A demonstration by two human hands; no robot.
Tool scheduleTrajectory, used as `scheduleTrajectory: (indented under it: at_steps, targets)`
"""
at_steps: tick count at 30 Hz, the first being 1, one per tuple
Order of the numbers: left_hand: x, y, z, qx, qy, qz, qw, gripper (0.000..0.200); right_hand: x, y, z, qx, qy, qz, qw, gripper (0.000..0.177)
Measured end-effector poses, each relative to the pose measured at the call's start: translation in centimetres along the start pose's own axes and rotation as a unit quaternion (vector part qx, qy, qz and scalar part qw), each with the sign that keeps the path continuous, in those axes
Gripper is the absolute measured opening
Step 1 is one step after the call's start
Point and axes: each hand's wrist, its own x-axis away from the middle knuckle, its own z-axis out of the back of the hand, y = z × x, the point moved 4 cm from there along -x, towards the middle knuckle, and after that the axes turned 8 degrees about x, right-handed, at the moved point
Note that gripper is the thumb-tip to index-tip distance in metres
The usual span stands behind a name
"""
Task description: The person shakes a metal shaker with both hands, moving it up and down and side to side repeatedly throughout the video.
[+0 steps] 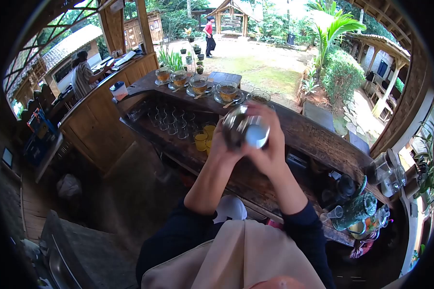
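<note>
A shiny metal container (242,129), blurred by motion, is held up over the wooden counter (294,126). My left hand (223,143) is wrapped round its left side, and my right hand (269,139) grips its right side and top. Just beyond my hands, glass cups on saucers stand in a row along the counter's far edge, among them a cup (226,90) with brownish contents. Behind my right hand sits another glass cup (260,96), partly hidden. Yellow glasses (200,140) stand on the lower shelf, left of my left hand.
Several clear glasses (171,123) fill the lower shelf's left part. A lidded tub (118,90) is at the counter's left end. A green patterned container (357,212) and glass jars (389,176) are at right. One person (84,74) is at left, another (209,36) outside.
</note>
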Motion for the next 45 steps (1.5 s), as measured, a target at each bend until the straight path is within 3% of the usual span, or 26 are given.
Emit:
scheduleTrajectory:
  at_steps: [1,5,7,8,9,11,12,13,15,19,21,23,25,26,28,29,31,33,34,36,38,40,41,42,43,45]
  targets:
    - [-0.8,-0.4,-0.5,0.197,-0.011,0.110,0.974,0.041,0.5,0.8,-0.1,-0.040,0.086,-0.103,0.990,0.045]
    - [3.5,2.0,-4.9,0.249,-0.152,0.220,0.931,0.065,-0.1,-8.3,0.5,0.108,-0.090,0.221,0.965,0.024]
    - [5.7,2.1,-7.1,0.220,-0.315,0.203,0.901,0.079,2.8,-11.2,-0.3,0.105,0.053,0.419,0.900,0.021]
    - [5.7,2.2,-8.4,0.142,-0.393,0.002,0.908,0.084,3.0,-11.3,-0.2,0.095,0.070,0.473,0.873,0.021]
    - [5.8,2.2,-8.0,0.143,-0.391,0.000,0.909,0.084,3.2,-11.4,0.0,0.085,0.086,0.524,0.843,0.022]
    - [5.2,0.8,-5.7,0.244,-0.251,0.191,0.917,0.078,3.8,-7.8,-0.5,0.019,0.086,0.404,0.911,0.024]
    - [3.0,0.7,-3.9,0.167,-0.063,0.128,0.976,0.065,2.5,-6.1,-0.1,0.085,-0.002,0.298,0.951,0.026]
    - [1.7,-0.2,-3.4,0.260,-0.227,0.225,0.911,0.055,1.3,-4.1,0.1,0.150,-0.090,0.186,0.967,0.027]
    - [-0.8,-1.2,0.9,0.283,-0.095,0.162,0.940,0.051,0.3,-0.2,-0.7,0.045,0.031,-0.042,0.998,0.030]
    - [2.7,0.7,-1.6,0.107,-0.032,0.064,0.992,0.058,-0.7,-7.4,1.2,0.126,-0.038,0.088,0.987,0.035]
    - [6.0,1.5,-6.0,0.265,-0.107,0.290,0.914,0.063,1.0,-11.1,0.8,0.149,-0.075,0.246,0.955,0.031]
    - [5.5,0.4,-4.5,0.237,-0.356,0.099,0.899,0.067,2.1,-11.1,0.3,0.114,-0.056,0.325,0.937,0.027]
    - [5.0,-0.2,-3.1,0.236,-0.284,0.154,0.917,0.064,2.4,-10.6,0.6,0.087,0.048,0.424,0.900,0.021]
    - [4.0,-0.6,-2.4,0.196,-0.220,0.153,0.943,0.058,4.4,-7.6,1.7,0.148,-0.141,0.156,0.966,0.045]
    - [1.0,-2.0,1.7,0.282,-0.223,0.187,0.914,0.049,2.5,-3.3,-0.2,0.113,-0.015,0.165,0.980,0.040]
    - [1.3,-2.4,2.3,0.262,-0.087,0.121,0.954,0.044,2.0,-1.5,-0.5,0.066,-0.002,0.005,0.998,0.044]
    - [0.2,-2.7,2.6,0.270,-0.063,0.161,0.947,0.045,1.8,-1.8,0.7,0.084,-0.008,-0.028,0.996,0.043]
    - [2.8,-1.5,-2.3,0.438,-0.265,0.405,0.758,0.043,1.1,-6.8,1.4,0.123,-0.097,0.120,0.980,0.034]
    - [4.3,0.2,-4.7,0.187,-0.111,0.209,0.953,0.045,1.6,-9.7,1.6,0.169,-0.110,0.199,0.959,0.029]
    - [4.8,1.8,-5.8,0.185,-0.248,0.154,0.938,0.048,2.3,-11.2,0.5,0.214,-0.123,0.273,0.930,0.025]
    - [5.4,2.2,-7.1,0.129,-0.360,0.016,0.924,0.046,4.4,-10.7,0.1,0.106,0.062,0.479,0.869,0.024]
    - [3.4,1.3,-5.9,0.095,-0.272,0.046,0.957,0.043,4.3,-8.1,1.2,0.093,0.007,0.371,0.924,0.033]
    - [1.7,0.7,-4.1,0.059,-0.178,0.073,0.979,0.041,3.9,-5.5,1.7,0.121,-0.045,0.163,0.978,0.039]
    - [-1.0,-1.0,-0.5,0.130,-0.093,0.249,0.955,0.036,2.7,-4.4,1.5,0.166,-0.021,0.208,0.964,0.037]
    - [-2.1,-1.8,2.2,0.177,-0.117,0.174,0.962,0.038,2.9,-1.3,1.0,0.103,0.016,0.017,0.994,0.043]
    - [-0.9,-2.5,0.6,0.149,0.013,0.138,0.979,0.040,2.6,-0.9,1.7,0.061,0.045,-0.106,0.991,0.044]
